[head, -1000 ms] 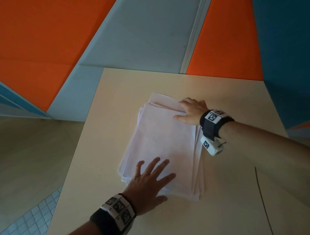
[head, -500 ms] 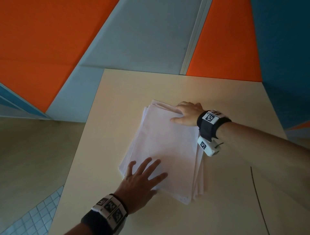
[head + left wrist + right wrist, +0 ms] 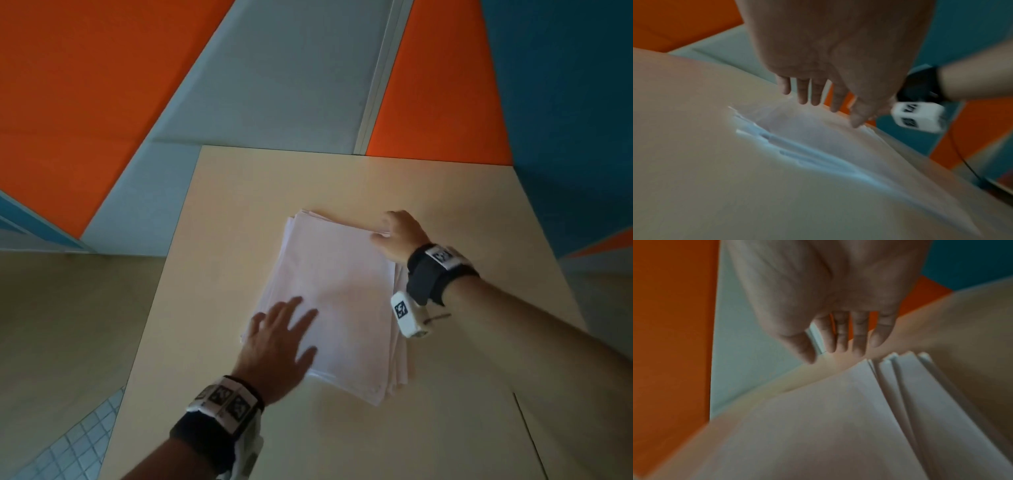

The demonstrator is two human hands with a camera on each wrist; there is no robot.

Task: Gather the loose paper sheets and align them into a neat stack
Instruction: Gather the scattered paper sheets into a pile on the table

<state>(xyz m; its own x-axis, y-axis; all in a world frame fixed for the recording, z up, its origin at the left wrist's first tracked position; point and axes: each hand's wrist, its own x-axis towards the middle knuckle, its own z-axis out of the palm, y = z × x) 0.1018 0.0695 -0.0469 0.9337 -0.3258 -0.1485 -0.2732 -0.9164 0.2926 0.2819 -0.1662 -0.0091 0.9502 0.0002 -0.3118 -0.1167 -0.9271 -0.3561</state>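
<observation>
— Orange, grey and teal wall panels are filling the background; what is lying on the bench (image 3: 445, 212)?

— I am seeing a pile of paper sheets (image 3: 342, 294) lying near the middle of the bench, gathered but not squared. Edges are fanning out along the right side and at the near corner, and the right wrist view is showing several layers stepped apart.

— What are the hands doing?

— I am reading the left hand (image 3: 274, 346) as lying flat on the pile's near left corner, fingers straight and spread, gripping nothing. I judge it is pinning the sheets so they cannot slide. The right hand (image 3: 399, 236) is sitting at the far right corner, fingers bent against the edge. I cannot tell whether it is pinching a sheet or only nudging the edge; the wrist view is too blurred.

— So the two are well apart?

— Yes, at opposite corners, which is probably letting one anchor while the other pushes stray edges inward.

— How far along?

— I judge gathering is done and aligning is under way; the right edge is needing a tap flush.
</observation>
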